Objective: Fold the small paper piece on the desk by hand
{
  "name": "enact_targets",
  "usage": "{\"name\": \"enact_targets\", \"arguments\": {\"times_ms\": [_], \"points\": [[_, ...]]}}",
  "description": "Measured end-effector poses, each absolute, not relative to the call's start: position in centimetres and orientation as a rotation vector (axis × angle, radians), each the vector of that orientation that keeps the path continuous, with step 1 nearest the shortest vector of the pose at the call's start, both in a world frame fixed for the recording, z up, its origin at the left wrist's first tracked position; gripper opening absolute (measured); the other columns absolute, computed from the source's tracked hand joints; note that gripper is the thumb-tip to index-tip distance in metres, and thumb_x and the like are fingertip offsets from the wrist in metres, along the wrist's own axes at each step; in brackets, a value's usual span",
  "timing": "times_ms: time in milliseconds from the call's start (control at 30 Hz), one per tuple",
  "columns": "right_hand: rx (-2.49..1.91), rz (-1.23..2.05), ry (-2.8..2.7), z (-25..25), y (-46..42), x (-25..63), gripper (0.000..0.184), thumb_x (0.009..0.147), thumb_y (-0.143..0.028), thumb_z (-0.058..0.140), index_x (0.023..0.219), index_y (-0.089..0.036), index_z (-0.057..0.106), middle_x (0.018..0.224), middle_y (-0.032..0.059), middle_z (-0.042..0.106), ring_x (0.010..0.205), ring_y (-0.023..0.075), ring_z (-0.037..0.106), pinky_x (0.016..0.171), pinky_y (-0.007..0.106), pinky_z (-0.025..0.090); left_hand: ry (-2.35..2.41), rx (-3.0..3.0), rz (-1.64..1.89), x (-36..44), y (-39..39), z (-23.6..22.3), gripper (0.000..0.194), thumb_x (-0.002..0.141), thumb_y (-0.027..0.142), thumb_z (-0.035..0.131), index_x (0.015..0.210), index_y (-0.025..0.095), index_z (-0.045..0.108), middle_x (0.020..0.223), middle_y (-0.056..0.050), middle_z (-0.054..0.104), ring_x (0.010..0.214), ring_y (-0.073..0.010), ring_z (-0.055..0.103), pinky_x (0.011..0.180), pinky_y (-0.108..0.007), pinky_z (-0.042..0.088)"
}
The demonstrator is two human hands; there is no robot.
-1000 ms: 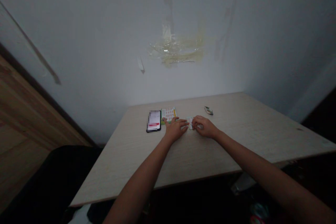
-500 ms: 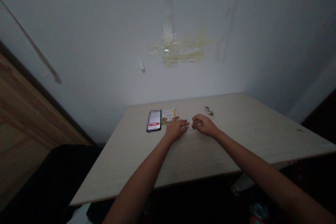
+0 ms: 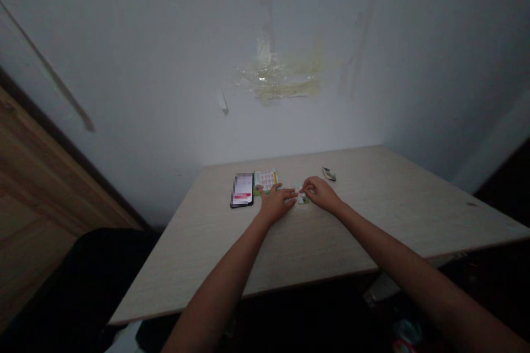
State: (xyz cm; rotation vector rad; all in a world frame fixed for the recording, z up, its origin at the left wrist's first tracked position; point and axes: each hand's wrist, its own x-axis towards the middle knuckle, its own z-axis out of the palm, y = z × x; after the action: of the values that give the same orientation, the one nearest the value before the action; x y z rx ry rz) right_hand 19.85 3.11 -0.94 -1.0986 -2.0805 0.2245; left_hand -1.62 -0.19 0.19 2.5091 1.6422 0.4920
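Note:
A small white printed card (image 3: 303,199) with coloured marks lies flat on the table between my hands. My left hand (image 3: 275,203) rests with its fingers spread, the fingertips at the card's left edge. Its thumb reaches to a larger printed sheet or booklet (image 3: 266,177) with rows of small pictures and a green lower edge. Over the card's upper right part, my right hand (image 3: 321,193) has thumb and fingers pinched together. Whatever is between those fingertips is too small to make out.
A phone (image 3: 243,190) with a lit screen lies left of the booklet. A small crumpled wrapper-like piece (image 3: 329,174) sits beyond my right hand. The pale wooden table (image 3: 199,242) meets a wall (image 3: 165,94) with old tape (image 3: 285,85) at the back.
My right hand has shifted slightly up, and more of the card's lower right part shows. The left hand stays in nearly the same place.

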Motion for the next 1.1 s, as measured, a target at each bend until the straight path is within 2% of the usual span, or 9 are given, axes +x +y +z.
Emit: {"name": "enact_targets", "arguments": {"times_ms": [600,833,1100], "points": [[-1.262,0.117,-2.087,-1.6,5.1,19.3,0.011,0.09,-0.019,0.057,0.099,-0.018,0.062,0.099,0.0087,0.068,0.1,0.0202,0.06,0.089,0.033,0.044,1.636,2.503,0.47,-1.6,-0.3,0.5,0.032,0.094,0.052,0.048,0.122,0.05,0.063,0.14,0.009,0.059,0.142,-0.0323,0.033,0.109,-0.078,-0.004],[-1.27,0.158,-2.124,-1.7,4.9,19.0,0.022,0.089,-0.013,0.054,0.11,-0.017,0.06,0.112,0.0112,0.066,0.112,0.0224,0.055,0.097,0.037,0.043,1.629,2.494,0.483,-1.5,-0.3,0.4,0.031,0.093,0.051,0.049,0.121,0.049,0.064,0.14,0.008,0.059,0.143,-0.0315,0.032,0.109,-0.077,-0.007],[-1.129,0.285,-2.132,-1.9,4.5,19.5,0.034,0.085,-0.022,0.065,0.118,-0.018,0.058,0.117,0.011,0.064,0.121,0.023,0.051,0.104,0.042,0.041,1.616,2.418,0.559,-1.6,-0.2,0.4,0.03,0.092,0.057,0.049,0.112,0.046,0.069,0.136,0.006,0.062,0.143,-0.0326,0.032,0.108,-0.077,-0.01]]}}
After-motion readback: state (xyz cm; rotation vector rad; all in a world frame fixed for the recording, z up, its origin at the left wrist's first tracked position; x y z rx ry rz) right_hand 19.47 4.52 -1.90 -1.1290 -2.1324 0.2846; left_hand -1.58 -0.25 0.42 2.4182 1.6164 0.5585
